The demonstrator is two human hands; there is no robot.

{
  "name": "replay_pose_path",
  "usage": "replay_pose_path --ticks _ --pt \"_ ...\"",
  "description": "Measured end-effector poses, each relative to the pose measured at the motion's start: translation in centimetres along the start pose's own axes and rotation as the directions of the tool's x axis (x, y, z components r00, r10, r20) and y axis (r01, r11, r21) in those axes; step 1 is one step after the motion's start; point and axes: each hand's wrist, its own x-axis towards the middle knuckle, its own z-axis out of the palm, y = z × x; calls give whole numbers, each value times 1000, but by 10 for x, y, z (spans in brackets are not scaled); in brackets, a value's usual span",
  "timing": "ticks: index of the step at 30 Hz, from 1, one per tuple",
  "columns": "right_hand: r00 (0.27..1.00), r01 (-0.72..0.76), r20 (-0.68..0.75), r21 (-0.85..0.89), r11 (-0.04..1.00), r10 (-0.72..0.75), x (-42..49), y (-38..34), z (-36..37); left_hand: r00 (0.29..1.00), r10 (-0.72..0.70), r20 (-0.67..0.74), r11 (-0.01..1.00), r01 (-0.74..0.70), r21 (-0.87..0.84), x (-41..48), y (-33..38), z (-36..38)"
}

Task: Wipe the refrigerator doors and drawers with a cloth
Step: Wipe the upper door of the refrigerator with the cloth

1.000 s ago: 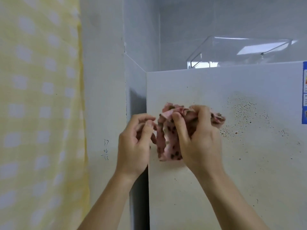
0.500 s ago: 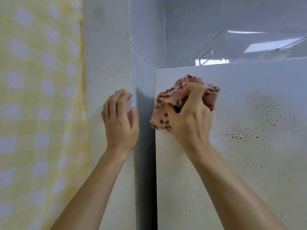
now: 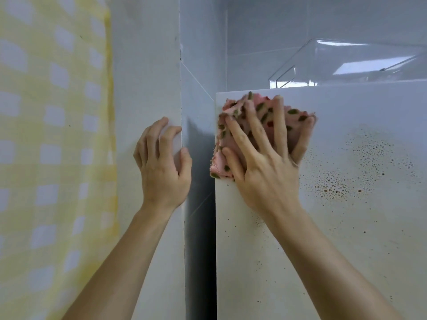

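Two hands are working apart: the right hand (image 3: 265, 172) is pressing a pink cloth (image 3: 265, 114), fingers spread, against the refrigerator door (image 3: 346, 239) at its top-left corner, while the left hand (image 3: 161, 174) is gripping the wall edge (image 3: 176, 93) beside it.

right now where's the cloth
Head view: the cloth is pressed under the right hand on the refrigerator door, top left corner, just left of the brown specks and right of the wall corner the left hand grips.
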Motion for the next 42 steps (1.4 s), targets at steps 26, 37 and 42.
replay_pose_path --ticks 26,37,42 --pt "991 86 97 59 995 -91 -48 -18 6 998 18 52 1000 -18 -4 -14 -10 -1" --pt "997 78 9 209 975 -81 11 16 0 999 12 43 1000 -12 13 -11 -10 -2" --pt "995 96 -34 171 981 -92 42 12 2 998 45 47 999 -46 15 -10 -10 -3"
